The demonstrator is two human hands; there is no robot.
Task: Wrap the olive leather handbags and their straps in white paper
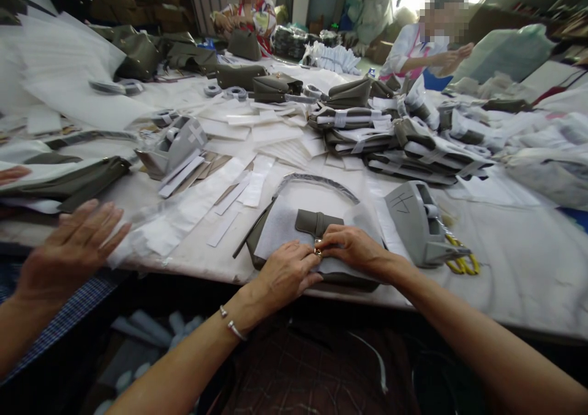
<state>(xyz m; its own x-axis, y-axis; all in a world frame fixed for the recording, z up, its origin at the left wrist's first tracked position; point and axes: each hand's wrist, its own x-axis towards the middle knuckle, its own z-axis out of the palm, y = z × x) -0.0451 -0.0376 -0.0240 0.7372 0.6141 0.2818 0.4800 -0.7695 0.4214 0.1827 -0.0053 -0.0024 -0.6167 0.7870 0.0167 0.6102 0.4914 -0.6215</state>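
low in the frame's centre, left hand (287,272) and right hand (351,248) have fingers pinching the gold clasp (318,250) of an olive handbag (316,231). the white wrap sheet (280,228) under the flap could slip or crease if the fingers tug sideways.

An olive-green handbag (275,243) under white paper wrap (282,225), grey tape dispenser (416,222), yellow scissors (463,262), white counter (519,262).

Wide white-covered desk (519,262), olive leather handbag (275,231) at front edge, grey tape dispenser (416,222), yellow-handled scissors (463,262), white paper strips (229,198), stacked olive bags (395,139)
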